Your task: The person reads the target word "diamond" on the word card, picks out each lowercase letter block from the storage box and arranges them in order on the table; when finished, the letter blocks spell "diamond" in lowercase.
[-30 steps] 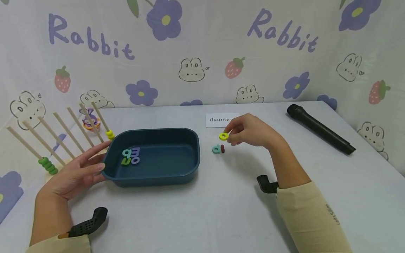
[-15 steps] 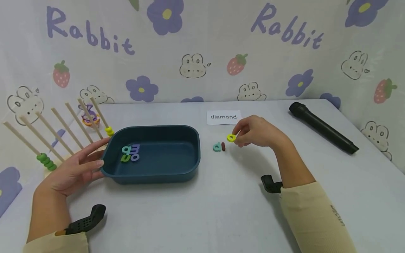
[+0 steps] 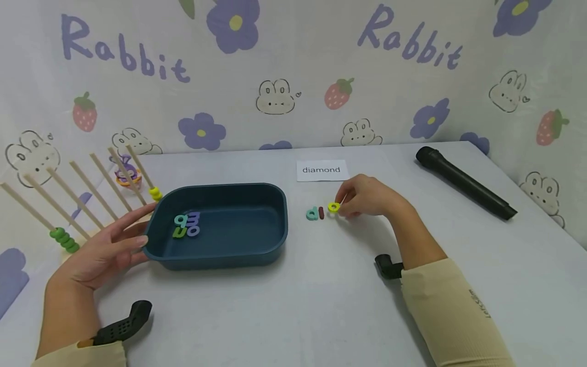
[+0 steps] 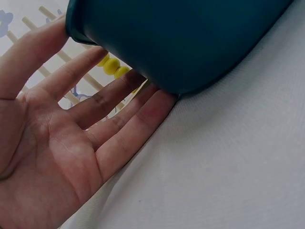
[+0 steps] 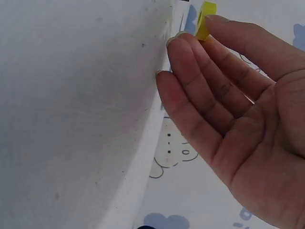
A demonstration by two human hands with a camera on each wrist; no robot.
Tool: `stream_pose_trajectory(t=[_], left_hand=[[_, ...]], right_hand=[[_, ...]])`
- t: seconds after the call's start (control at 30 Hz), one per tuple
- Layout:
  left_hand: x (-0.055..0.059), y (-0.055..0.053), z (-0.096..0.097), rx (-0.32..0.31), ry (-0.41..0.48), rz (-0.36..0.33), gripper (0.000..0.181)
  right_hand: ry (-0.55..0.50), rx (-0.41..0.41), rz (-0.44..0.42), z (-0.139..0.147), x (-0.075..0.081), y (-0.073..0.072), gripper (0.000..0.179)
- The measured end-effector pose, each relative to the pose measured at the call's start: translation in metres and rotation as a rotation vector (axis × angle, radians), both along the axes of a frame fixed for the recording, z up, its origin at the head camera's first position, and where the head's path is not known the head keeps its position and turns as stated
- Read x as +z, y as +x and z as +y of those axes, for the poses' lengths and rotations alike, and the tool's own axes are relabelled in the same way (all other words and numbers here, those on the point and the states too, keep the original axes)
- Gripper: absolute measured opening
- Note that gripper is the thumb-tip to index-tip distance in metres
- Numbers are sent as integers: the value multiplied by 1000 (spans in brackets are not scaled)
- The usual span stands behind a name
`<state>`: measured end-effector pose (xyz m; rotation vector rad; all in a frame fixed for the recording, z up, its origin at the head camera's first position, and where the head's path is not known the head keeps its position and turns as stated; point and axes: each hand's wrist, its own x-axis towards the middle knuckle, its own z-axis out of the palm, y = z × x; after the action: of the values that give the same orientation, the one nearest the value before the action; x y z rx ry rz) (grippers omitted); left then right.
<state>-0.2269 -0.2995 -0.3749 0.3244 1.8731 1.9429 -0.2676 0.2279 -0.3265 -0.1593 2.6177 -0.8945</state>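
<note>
My right hand (image 3: 369,196) pinches a yellow letter (image 3: 334,207) with a rounded hole between thumb and index finger. The letter is low at the table, just right of a dark red stick-shaped letter (image 3: 321,213) and a teal letter d (image 3: 312,213). In the right wrist view the yellow letter (image 5: 206,20) shows edge-on at the thumb tip, and the other fingers lie loosely bent. My left hand (image 3: 107,247) rests against the left end of a dark blue tray (image 3: 238,261). Its fairly straight fingers touch the tray's outer wall (image 4: 157,43), with the thumb at the rim.
Several coloured letters (image 3: 187,225) lie in the tray's left part. A card reading "diamond" (image 3: 322,170) lies behind the letter row. A bead rack with wooden rods (image 3: 82,176) stands at left, near a small purple figure (image 3: 127,172). A black microphone (image 3: 465,182) lies at right.
My right hand has carried the yellow letter right, then lowered it beside the dark red letter. The card has become fully visible. My left hand stays at the tray.
</note>
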Motion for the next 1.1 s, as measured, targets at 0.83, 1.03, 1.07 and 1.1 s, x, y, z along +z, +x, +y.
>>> stream_pose_trajectory(t=[0.83,1.03,1.07,1.1], left_hand=[[-1,-2,3,11,18,-17,65],[0,-1,3,12,7,-20,66],[-1,0,2,12,1,-19,66],[-1,0,1,11,-6,-16,66]], right_hand=[[166,0,64,-10,-9,-2,21],[146,5,38,-8,-8,-2,25],[142,11,34,-8,-8,-2,26],[139,18,30,-8,-7,-1,28]])
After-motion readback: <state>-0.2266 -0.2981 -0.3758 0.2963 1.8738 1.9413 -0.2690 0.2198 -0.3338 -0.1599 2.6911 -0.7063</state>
